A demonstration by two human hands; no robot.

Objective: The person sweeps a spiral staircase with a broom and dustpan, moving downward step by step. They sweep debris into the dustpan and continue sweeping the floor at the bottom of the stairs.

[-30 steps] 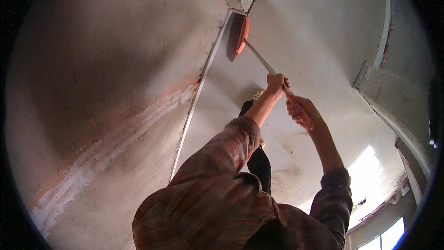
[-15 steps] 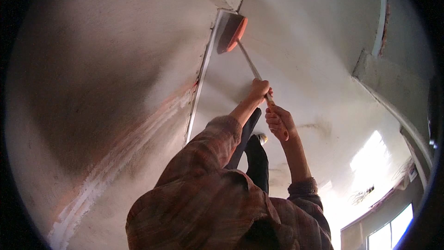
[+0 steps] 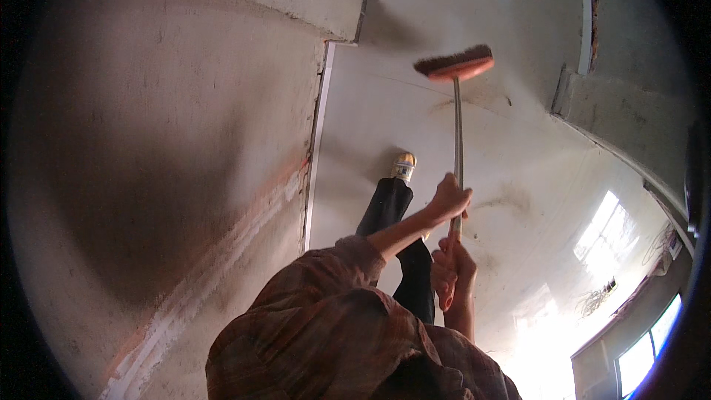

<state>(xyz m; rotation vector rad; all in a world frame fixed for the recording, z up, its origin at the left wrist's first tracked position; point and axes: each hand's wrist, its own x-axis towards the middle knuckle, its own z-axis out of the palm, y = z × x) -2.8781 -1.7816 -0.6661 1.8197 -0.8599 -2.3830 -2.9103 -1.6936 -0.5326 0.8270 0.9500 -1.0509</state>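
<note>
**Broom out ahead, both hands on the handle**

Head view: I look down at a pale concrete floor (image 3: 518, 178) with a rough plastered wall (image 3: 148, 141) rising on my left. A thin metal strip (image 3: 317, 148) runs along the seam where wall meets floor. I grip a broom (image 3: 454, 64) with both hands. Its orange head with dark bristles sits on the floor well ahead of me, out from the wall's corner, and the grey handle (image 3: 457, 126) runs straight back toward my body.

My left hand (image 3: 449, 198) is the upper one, its fingers wrapped fully around the handle, the plaid sleeve (image 3: 326, 304) pushed up the forearm. My right hand (image 3: 452, 267) is just below it, also closed tight round the handle near its end. The two hands are nearly touching, one above the other.

One dark trouser leg (image 3: 389, 211) steps forward, ending in a light shoe (image 3: 404, 167) planted on the floor near the strip, left of the handle. Bright window light (image 3: 607, 230) falls on the floor at the right, and a window (image 3: 652, 341) shows at the lower right edge.

To sweep well from here, I judge the bristles should stay flat on the floor and the stroke be drawn evenly back. Spreading the hands a little apart would probably give better leverage. The foot stands near the broom's path, so I would keep the stroke to its right.
</note>
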